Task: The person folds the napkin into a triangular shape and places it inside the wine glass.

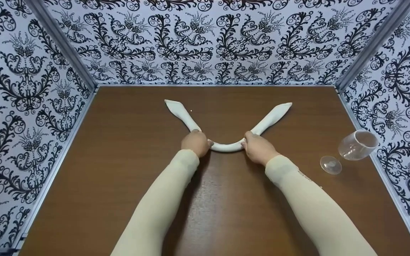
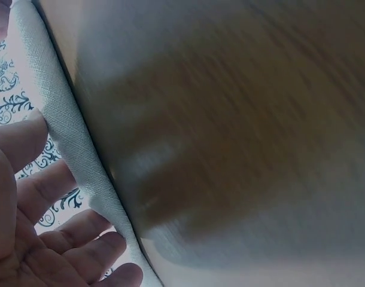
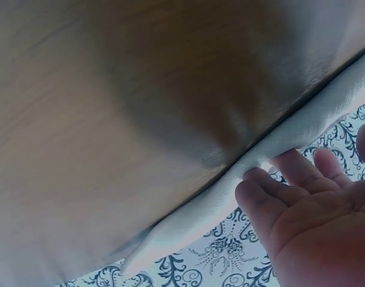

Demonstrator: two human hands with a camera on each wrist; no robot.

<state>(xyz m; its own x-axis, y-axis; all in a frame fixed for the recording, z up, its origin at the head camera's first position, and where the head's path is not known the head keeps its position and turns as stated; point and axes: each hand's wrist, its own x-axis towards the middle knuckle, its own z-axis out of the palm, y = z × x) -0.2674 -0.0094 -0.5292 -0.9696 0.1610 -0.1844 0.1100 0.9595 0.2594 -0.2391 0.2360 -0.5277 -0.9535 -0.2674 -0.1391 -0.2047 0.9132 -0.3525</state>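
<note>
We are looking down at a brown wooden desk (image 1: pixel 126 170) enclosed on three sides by walls covered in black-and-white floral wallpaper (image 1: pixel 205 42). A rolled white cloth napkin (image 1: pixel 226 146) is lying at the middle of the desk, bent into a U: its curved middle is sitting nearest to us, and its two pointed ends are reaching away to the far left and far right.

Our left hand (image 1: pixel 195 142) is resting on the left side of the bend, and our right hand (image 1: pixel 256 146) is resting on the right side. In the left wrist view the left fingers (image 2: pixel 81 230) are lying loosely extended with their tips touching the cloth roll; in the right wrist view the right fingers (image 3: pixel 272 200) are pressing against the roll in the same relaxed way. Neither hand is wrapping round the cloth. Both forearms are covered in cream sleeves (image 1: pixel 162 202).

Well apart to the right, near the right wall, a clear plastic wine glass (image 1: pixel 357 145) is lying on its side, its round foot (image 1: pixel 330 165) pointing toward us.
</note>
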